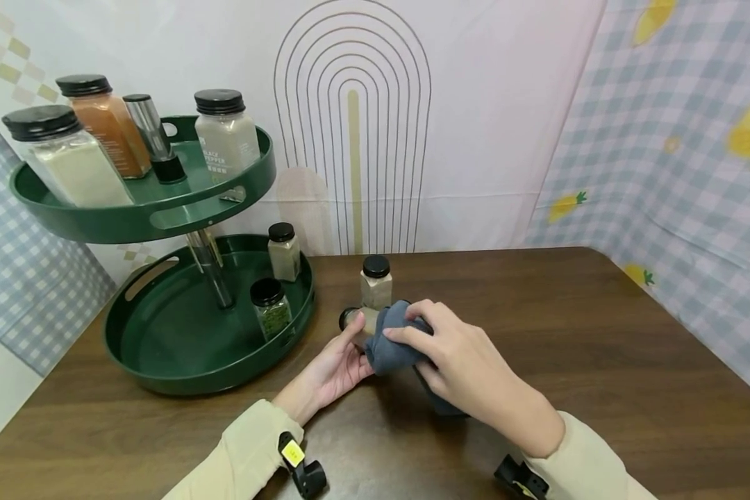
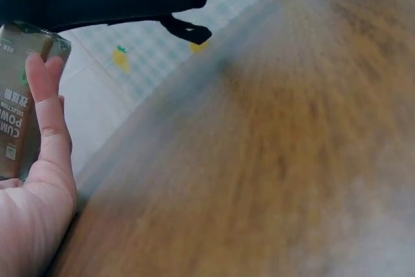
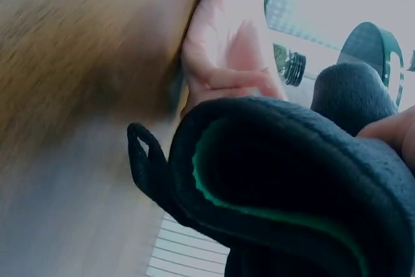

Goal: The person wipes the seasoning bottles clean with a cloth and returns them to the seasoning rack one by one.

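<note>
My left hand (image 1: 331,371) grips a small clear spice jar (image 2: 14,105) with a black cap, tipped on its side. Its label reads partly "CUM... POW...". A folded dark grey-blue cloth (image 1: 392,344) is in my right hand (image 1: 469,361), wrapped against the end of the jar away from the cap. In the right wrist view the cloth's folds show a green inner edge, and a loop hangs off it. The cloth hides part of the jar. Just behind stands another small spice jar (image 1: 376,288) with a black cap, upright on the wooden table (image 1: 569,312).
A two-tier green turntable rack (image 1: 181,385) stands at the left. Its upper tray holds larger spice jars (image 1: 228,139) and a metal grinder (image 1: 153,135). Two small jars, one with green herbs (image 1: 273,316), sit on the lower tray. Patterned cloth walls (image 1: 475,139) border the table.
</note>
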`<state>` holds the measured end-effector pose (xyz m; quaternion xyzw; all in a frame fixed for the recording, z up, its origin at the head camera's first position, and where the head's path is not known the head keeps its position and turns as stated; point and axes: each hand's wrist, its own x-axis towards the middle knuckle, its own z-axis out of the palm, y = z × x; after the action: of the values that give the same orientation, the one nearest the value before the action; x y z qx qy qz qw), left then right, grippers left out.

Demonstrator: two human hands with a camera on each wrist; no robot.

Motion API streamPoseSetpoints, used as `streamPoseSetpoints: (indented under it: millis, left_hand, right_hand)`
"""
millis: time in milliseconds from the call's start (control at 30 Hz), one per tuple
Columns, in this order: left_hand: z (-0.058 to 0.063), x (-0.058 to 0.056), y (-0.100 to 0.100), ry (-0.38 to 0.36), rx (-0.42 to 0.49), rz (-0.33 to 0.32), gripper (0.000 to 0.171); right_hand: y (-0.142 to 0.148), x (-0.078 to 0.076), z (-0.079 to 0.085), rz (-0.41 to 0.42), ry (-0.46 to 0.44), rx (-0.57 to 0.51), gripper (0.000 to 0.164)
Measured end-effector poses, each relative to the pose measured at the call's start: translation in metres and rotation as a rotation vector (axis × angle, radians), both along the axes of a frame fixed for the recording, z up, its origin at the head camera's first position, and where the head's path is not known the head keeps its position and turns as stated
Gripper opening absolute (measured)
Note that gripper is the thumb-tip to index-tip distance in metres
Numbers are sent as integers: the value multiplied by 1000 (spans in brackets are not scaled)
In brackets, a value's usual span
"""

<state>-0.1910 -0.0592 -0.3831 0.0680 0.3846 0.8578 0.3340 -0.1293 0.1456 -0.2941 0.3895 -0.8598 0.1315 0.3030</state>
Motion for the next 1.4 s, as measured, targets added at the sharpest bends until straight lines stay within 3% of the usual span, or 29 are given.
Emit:
streamPoseSetpoints:
  millis: [267, 467, 667, 767, 967, 1100, 1267, 1400]
  left_hand:
    - [2, 0, 0, -16, -57, 7, 44]
    - [2, 1, -1, -8, -65, -6, 46]
    - [0, 2, -1, 52, -81, -43, 44]
    - [0, 2, 0, 60, -70, -33, 38]
    - [1, 1, 0, 49, -17, 3, 30]
    - [0, 3, 0, 47, 13, 14, 30]
    - [1, 4, -1, 45, 40, 50, 30]
    - [2, 3, -1, 19, 62, 41, 31]
  right_hand:
    - [7, -4, 0, -190, -51, -13, 38]
    - [9, -7, -2, -270, -75, 7, 37]
    - [14, -12, -6, -338, -170, 118, 35]
    - [16, -12, -3, -356, -180, 70, 38]
    - [15, -8, 5, -276, -115, -105, 45]
    - [10, -7, 4, -214, -127, -80, 43]
    - [8, -7, 1, -204, -140, -68, 41]
    - [8, -6, 1, -191, -119, -65, 40]
